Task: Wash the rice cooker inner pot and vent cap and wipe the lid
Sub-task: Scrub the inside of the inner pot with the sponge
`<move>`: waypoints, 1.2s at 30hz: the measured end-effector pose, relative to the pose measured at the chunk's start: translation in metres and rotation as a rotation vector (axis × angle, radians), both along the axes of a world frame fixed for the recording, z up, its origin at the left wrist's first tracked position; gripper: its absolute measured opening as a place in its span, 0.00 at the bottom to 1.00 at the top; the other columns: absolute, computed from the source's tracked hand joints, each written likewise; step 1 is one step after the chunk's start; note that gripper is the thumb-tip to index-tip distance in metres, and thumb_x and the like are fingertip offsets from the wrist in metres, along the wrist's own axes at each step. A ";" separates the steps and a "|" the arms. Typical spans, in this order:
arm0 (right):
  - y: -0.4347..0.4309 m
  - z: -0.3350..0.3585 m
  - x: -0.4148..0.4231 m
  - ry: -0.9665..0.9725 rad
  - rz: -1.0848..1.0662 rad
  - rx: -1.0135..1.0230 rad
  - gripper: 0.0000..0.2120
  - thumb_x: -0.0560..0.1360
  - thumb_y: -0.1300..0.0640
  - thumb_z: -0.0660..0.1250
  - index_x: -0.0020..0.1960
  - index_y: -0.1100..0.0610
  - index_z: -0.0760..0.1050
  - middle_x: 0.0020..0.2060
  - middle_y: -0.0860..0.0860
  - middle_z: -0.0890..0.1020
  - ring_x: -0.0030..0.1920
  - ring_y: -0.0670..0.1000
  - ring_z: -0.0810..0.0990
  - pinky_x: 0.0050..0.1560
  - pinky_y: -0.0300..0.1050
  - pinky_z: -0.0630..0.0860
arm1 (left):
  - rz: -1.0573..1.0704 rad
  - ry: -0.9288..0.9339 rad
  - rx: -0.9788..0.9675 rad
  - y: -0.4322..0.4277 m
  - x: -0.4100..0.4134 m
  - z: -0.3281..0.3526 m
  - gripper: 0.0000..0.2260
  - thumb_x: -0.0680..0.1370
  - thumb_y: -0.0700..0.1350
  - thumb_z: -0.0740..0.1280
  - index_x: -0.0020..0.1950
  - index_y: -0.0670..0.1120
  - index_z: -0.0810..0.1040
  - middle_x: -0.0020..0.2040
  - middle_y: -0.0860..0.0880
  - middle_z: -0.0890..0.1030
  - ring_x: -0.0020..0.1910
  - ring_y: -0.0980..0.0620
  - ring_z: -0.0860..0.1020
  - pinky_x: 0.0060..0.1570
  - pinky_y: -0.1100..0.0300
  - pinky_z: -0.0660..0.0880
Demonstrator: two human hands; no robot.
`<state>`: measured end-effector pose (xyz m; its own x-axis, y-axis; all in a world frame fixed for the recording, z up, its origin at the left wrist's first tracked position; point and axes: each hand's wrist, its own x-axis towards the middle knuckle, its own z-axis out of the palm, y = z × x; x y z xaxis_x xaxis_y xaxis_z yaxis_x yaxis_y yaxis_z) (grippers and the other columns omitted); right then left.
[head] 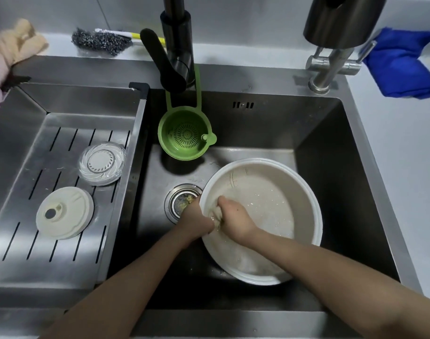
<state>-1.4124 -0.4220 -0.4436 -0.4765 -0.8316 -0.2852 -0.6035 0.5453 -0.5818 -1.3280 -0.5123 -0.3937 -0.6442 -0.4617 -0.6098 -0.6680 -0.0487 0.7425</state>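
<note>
— Beige cloth clamped in curled fingers of right hand, inside inner pot; left hand gripping the near rim.
— Scrubbing step, probably. Next: rinse, then fetch vent cap, well left of both fingertips.

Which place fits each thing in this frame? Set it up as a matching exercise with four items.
Things: 1 inner pot; 2 green strainer; 3 blue cloth; 4 rag.
Places: a far-right counter; b gripped in the right hand; c hung at the black faucet; d in the sink, rim held by the left hand.
Pairs: 1-d; 2-c; 3-a; 4-b.
</note>
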 end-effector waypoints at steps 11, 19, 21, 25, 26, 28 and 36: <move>-0.024 -0.001 -0.047 -0.129 -1.146 -0.271 0.10 0.73 0.65 0.65 0.51 0.59 0.66 0.49 0.57 0.78 0.52 0.59 0.76 0.51 0.46 0.69 | -0.014 -0.040 0.016 -0.002 0.002 -0.007 0.19 0.63 0.29 0.66 0.50 0.45 0.71 0.37 0.52 0.74 0.37 0.53 0.73 0.27 0.67 0.67; -0.010 0.024 0.009 0.052 -0.156 -0.414 0.10 0.66 0.66 0.63 0.47 0.66 0.73 0.45 0.60 0.74 0.45 0.59 0.73 0.43 0.41 0.63 | -0.005 0.045 0.021 0.000 0.004 0.001 0.24 0.53 0.37 0.60 0.49 0.46 0.72 0.36 0.52 0.76 0.36 0.55 0.74 0.28 0.69 0.71; -0.004 0.030 0.006 0.087 0.037 -0.344 0.12 0.66 0.64 0.62 0.49 0.65 0.74 0.45 0.60 0.74 0.46 0.60 0.73 0.44 0.44 0.65 | -0.028 0.031 0.027 -0.002 0.003 -0.001 0.27 0.53 0.37 0.60 0.52 0.45 0.73 0.39 0.49 0.77 0.40 0.50 0.76 0.32 0.65 0.72; -0.006 0.055 -0.037 0.301 -0.175 -0.312 0.12 0.65 0.65 0.64 0.48 0.62 0.74 0.38 0.54 0.76 0.42 0.60 0.76 0.38 0.48 0.66 | -0.032 -0.036 0.018 -0.003 0.003 -0.001 0.26 0.55 0.37 0.62 0.53 0.44 0.73 0.38 0.51 0.76 0.41 0.49 0.75 0.29 0.65 0.69; -0.005 0.063 -0.051 0.392 -0.272 -0.228 0.12 0.66 0.64 0.65 0.49 0.61 0.73 0.39 0.55 0.77 0.41 0.61 0.77 0.35 0.48 0.65 | -0.028 -0.044 0.014 -0.002 0.003 -0.001 0.24 0.58 0.35 0.64 0.53 0.44 0.73 0.38 0.51 0.75 0.41 0.50 0.74 0.29 0.65 0.69; 0.007 0.074 -0.070 0.564 -0.275 0.091 0.11 0.70 0.61 0.64 0.53 0.57 0.71 0.42 0.55 0.78 0.40 0.59 0.76 0.31 0.44 0.59 | -0.018 -0.059 0.006 -0.002 0.003 -0.001 0.21 0.62 0.31 0.65 0.53 0.44 0.72 0.40 0.50 0.75 0.43 0.48 0.74 0.30 0.65 0.69; 0.079 0.108 -0.045 0.571 0.264 0.868 0.13 0.76 0.53 0.57 0.57 0.52 0.75 0.53 0.48 0.80 0.53 0.52 0.80 0.42 0.41 0.67 | 0.166 -0.029 0.048 0.006 -0.005 -0.002 0.12 0.79 0.42 0.61 0.61 0.42 0.74 0.49 0.47 0.76 0.49 0.48 0.75 0.49 0.60 0.71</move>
<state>-1.4575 -0.3434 -0.3358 -0.5611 -0.5479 -0.6205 -0.8231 0.4486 0.3481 -1.3330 -0.5068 -0.3958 -0.5432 -0.5303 -0.6509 -0.6692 -0.1947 0.7171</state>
